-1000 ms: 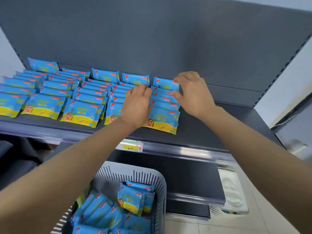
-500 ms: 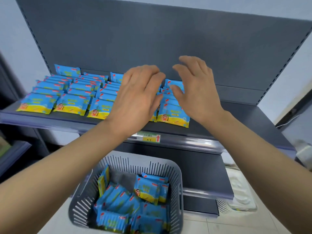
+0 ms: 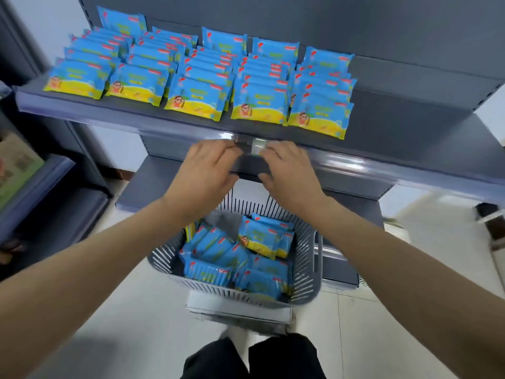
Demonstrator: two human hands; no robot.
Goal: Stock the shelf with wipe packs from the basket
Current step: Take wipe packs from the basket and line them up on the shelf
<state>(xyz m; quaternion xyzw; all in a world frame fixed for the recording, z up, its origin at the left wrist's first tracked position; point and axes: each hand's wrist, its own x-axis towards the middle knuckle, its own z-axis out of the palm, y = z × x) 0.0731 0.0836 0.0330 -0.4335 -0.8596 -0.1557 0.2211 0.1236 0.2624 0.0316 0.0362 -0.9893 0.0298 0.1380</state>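
Directly below left grip (image 3: 208,170) and right grip (image 3: 290,174), both empty and loose-fingered at the shelf (image 3: 396,124) edge, wipe packs (image 3: 232,258) sit in the basket (image 3: 306,265); reload step, so next likely means dropping down and pinching packs.

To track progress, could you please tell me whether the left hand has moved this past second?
Yes: the left hand has dropped from the shelved packs to below the shelf edge, toward the basket.

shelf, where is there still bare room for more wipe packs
The shelf is bare at its right end, between the rightmost column of packs and the right upright. From there leftward, five columns sit nearly edge to edge: crowded.
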